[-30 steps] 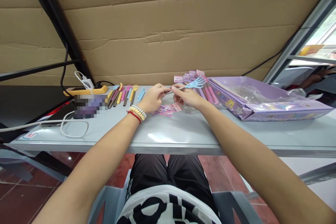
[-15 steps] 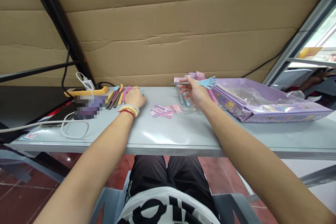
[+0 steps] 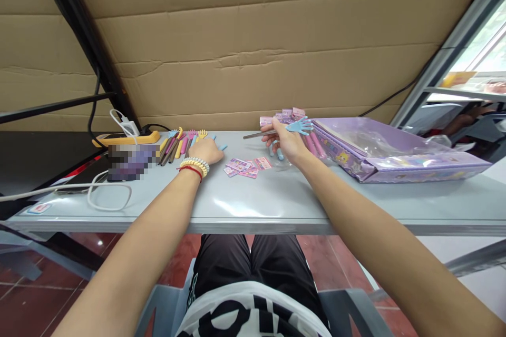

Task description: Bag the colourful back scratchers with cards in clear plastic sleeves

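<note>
My right hand (image 3: 288,143) is closed around a small back scratcher (image 3: 299,126) with a light blue hand-shaped head. Its thin brownish rod points left, and the head points right. On the left side of the table, my left hand (image 3: 206,151) is closed with the fingers turned away. Blue stick ends (image 3: 223,147) poke out past its fingers; the rest of them is hidden. Beside that hand lies a row of back scratchers (image 3: 173,146) in yellow, pink, purple and blue. Below my right hand are clear packets (image 3: 314,146) with pink handles and printed tops.
Several small printed cards (image 3: 248,167) lie mid-table. An open purple box (image 3: 419,168) with clear plastic inside stands at the right. To the left are a yellow power strip (image 3: 146,138), a white cable (image 3: 118,208) and a blurred-out purple object (image 3: 130,163). Cardboard (image 3: 245,37) backs the table.
My right hand has tilted the back scratcher, its rod end dropping and shifting left. My left hand has moved slightly right, and more blue stick shows beyond its fingers.
</note>
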`<state>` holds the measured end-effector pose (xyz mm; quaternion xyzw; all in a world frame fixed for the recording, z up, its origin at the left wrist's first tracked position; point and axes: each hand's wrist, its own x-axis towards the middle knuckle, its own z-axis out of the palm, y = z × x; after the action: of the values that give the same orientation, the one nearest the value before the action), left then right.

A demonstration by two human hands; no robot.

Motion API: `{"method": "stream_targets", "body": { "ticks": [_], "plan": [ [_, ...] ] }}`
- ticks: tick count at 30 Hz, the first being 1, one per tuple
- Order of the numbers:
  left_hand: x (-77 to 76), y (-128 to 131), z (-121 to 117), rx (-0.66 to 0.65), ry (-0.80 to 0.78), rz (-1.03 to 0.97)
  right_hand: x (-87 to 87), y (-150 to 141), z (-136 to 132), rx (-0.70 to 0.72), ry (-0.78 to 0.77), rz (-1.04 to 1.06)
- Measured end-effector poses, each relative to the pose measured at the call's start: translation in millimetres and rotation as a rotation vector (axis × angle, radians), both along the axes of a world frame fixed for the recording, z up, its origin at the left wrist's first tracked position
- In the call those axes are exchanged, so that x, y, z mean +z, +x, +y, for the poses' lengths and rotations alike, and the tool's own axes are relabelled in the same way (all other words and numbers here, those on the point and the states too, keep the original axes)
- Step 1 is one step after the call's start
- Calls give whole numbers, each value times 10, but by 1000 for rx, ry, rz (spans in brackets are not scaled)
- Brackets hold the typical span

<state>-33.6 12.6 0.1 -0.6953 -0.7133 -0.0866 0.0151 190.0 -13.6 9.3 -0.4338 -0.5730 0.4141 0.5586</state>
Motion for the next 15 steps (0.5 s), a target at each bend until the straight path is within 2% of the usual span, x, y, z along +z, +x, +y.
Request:
{"method": "stream_targets", "body": {
  "ticks": [3, 8, 12, 15],
  "plan": [
    [-12, 17, 2, -32, -16, 4, 5, -15, -14, 9, 4, -14],
    [-68, 16, 49, -258, 19, 59, -6, -17, -7, 18, -4, -40],
    [-104, 33, 82, -315, 43, 87, -24, -11, 8, 16, -15, -63],
    [-120, 45, 96, -356, 75, 10, -25, -18, 2, 11, -19, -76]
  ]
}}
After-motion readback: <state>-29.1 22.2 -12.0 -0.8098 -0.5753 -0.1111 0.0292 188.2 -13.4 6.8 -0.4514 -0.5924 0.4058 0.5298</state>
